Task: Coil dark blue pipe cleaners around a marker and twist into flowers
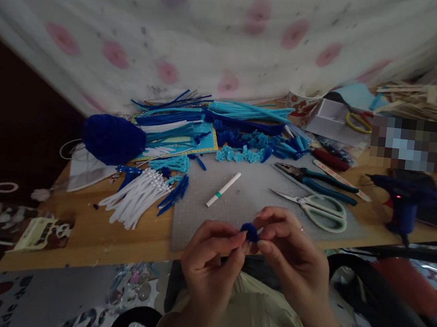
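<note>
Between my two hands, just over the table's front edge, is a small, dark blue, fuzzy chenille piece (249, 232). My left hand (214, 257) pinches its left side with thumb and forefinger. On the other side, the fingertips of my right hand (297, 263) close on its right edge; fingers partly hide the piece. Beyond them a white marker with a green band (223, 189) lies on the grey cutting mat (196, 223). Scissors with pale green handles (325, 212) rest right of the marker, and pliers with dark teal handles (318, 182) lie behind the scissors.
Bundles of blue chenille stems (247, 111) and light blue chenille flowers (241, 154) cover the back. At left are a dark blue fuzzy ball (114, 139) and white looped strands (137, 196). A blue glue gun (404, 201) with a lit red light stands at right.
</note>
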Demonstrator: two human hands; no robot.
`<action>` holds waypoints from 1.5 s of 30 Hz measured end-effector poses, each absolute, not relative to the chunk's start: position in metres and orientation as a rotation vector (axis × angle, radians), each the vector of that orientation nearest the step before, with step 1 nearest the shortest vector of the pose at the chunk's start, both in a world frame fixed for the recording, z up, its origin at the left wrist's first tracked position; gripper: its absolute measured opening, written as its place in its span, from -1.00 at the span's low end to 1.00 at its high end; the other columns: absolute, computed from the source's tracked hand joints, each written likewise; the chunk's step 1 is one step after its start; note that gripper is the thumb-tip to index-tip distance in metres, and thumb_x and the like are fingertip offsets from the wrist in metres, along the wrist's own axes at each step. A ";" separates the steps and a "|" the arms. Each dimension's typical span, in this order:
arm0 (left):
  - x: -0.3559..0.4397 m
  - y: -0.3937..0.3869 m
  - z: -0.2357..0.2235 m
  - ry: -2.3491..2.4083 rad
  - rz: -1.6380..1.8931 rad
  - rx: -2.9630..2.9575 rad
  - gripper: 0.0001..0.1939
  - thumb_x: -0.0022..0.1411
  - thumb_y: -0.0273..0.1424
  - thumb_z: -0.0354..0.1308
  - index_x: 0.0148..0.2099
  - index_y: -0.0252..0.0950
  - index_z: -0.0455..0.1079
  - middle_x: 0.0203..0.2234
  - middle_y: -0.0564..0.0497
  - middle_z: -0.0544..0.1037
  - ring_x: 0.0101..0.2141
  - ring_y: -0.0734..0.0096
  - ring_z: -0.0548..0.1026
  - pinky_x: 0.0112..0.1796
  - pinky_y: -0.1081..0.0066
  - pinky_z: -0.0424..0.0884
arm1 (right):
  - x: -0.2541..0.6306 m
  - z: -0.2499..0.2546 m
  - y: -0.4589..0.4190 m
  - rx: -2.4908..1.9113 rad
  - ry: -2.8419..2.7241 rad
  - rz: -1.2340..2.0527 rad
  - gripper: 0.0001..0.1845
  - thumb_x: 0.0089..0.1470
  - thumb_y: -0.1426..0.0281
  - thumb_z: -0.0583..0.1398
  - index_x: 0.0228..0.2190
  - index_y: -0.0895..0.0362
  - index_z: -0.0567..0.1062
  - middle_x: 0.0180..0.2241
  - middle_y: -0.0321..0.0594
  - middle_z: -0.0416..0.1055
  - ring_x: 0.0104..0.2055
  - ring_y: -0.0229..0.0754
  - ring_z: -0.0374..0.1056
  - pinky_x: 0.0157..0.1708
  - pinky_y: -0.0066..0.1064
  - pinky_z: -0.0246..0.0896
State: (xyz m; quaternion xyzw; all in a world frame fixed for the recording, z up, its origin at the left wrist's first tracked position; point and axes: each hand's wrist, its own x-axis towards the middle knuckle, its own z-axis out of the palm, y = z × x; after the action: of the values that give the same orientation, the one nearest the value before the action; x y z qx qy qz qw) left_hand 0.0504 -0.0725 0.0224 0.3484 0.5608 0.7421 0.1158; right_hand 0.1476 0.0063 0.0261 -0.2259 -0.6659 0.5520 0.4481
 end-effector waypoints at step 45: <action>0.041 -0.064 0.007 0.689 1.812 -0.122 -0.70 -0.31 -0.40 0.55 -0.47 -0.23 0.53 -0.51 0.12 0.58 -0.52 0.59 0.48 -0.44 0.55 0.44 | 0.148 0.025 0.026 -0.313 -2.056 1.111 -0.91 0.13 0.51 0.22 -0.34 0.07 0.47 -0.30 -0.22 0.41 -0.26 -0.19 0.37 -0.26 -0.41 0.31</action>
State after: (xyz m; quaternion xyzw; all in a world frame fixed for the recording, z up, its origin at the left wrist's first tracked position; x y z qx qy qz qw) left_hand 0.0406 -0.0643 0.0066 -0.0520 0.2927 0.7701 0.5644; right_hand 0.1480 0.0260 0.0254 -0.1225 -0.8060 0.4355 0.3818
